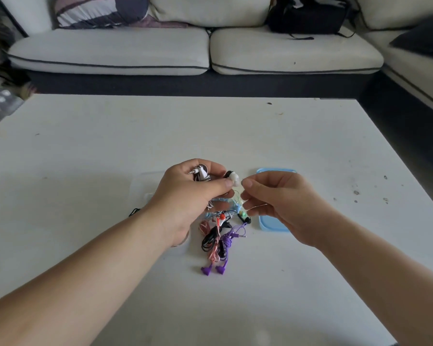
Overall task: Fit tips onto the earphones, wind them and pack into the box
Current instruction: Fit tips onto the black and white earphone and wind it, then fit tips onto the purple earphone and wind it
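Head view. Left hand (185,196) raised over the white table (85,146), fingers curled round a wound pair of black-and-white striped earphones (201,174); thumb and forefinger pinch one earbud, which carries a white tip (235,179) pointing right. Right hand (285,203) level with it, fingers loosely curled, one fingertip (246,182) touching the tip; whether it grips the tip cannot be told. On the table below the hands, a tangled pile of earphones (215,236) in black, pink and blue, with a purple pair (225,242) nearest the viewer. Blue lid (273,227) flat on the table, partly hidden under the right hand; clear box (145,188) faintly visible beyond the left wrist. Behind the table, a pale sofa (110,51) bearing a black bag (308,16).
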`<action>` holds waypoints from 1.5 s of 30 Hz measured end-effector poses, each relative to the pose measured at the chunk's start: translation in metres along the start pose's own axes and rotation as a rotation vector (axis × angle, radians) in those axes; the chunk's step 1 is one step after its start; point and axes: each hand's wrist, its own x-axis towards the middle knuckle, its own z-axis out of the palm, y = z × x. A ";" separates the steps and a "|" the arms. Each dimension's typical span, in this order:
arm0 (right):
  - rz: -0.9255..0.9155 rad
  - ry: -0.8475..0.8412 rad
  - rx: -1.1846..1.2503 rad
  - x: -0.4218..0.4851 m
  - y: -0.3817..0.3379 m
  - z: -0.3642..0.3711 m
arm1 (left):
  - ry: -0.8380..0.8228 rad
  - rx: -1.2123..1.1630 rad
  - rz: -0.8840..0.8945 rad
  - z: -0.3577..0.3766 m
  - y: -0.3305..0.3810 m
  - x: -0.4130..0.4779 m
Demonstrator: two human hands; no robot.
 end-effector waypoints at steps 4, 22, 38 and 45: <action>-0.015 -0.059 0.004 0.003 -0.002 0.031 | 0.057 -0.021 0.020 -0.026 0.004 -0.008; -0.053 -0.035 -0.246 0.013 0.002 0.100 | 0.234 0.616 0.137 -0.120 -0.013 0.033; -0.058 0.061 -0.297 0.009 -0.012 0.072 | 0.171 1.234 0.444 -0.083 -0.003 0.033; -0.015 0.027 -0.575 -0.012 0.000 0.047 | -0.165 1.418 0.562 -0.016 -0.020 -0.013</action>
